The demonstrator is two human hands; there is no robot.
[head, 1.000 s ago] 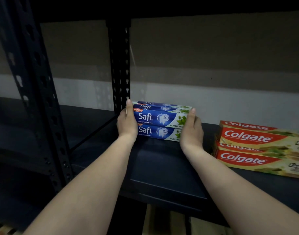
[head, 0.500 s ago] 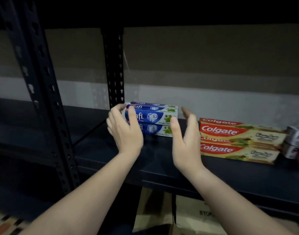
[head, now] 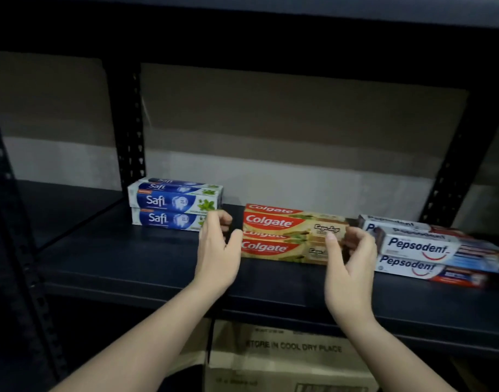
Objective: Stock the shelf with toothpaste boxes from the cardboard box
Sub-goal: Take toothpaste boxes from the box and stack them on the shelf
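Your left hand [head: 217, 251] hangs over the shelf [head: 146, 258] at the left end of the Colgate boxes [head: 292, 236], fingers loosely curled and holding nothing; whether its fingertips touch the cardboard you cannot tell through the blur. Your right hand [head: 348, 267] is at the stack's right end, thumb on the front face and fingers bent round the end, though a firm grip is not clear. The Safi boxes [head: 176, 205] sit stacked at 10 o'clock from your left hand, against the rack post [head: 131, 131]. The Pepsodent boxes [head: 429, 250] lie at 2 o'clock from your right hand, just beside the Colgate stack. The cardboard box [head: 290, 360] stands below the shelf, at 6 o'clock.
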